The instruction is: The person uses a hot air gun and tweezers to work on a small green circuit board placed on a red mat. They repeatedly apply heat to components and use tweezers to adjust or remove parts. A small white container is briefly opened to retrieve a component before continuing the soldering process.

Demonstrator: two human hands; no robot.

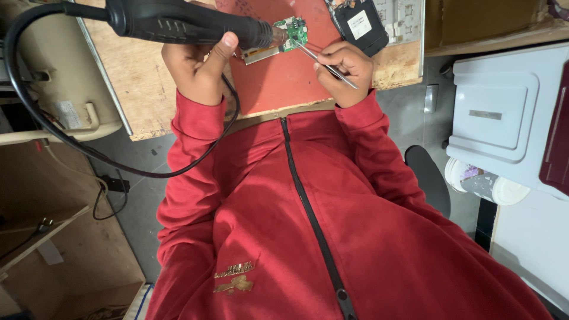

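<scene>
The green circuit board lies on a red mat that covers part of the wooden surface. The left hand has its grip closed around the black hot-air tool, whose nozzle tip is right at the board's left edge; the tool's thick black cable loops away from the board, down past the surface's edge and across the red sleeve. The right hand, just below and right of the board, has its grip pinched shut on metal tweezers, their tips reaching up to the board's lower edge. Just right of the board, at the mat's far corner, sits a black device with a white label. Well right of the board, off the surface, stands a white box with a closed lid; below it lies a white tub on its side, its contents too unclear to tell.
</scene>
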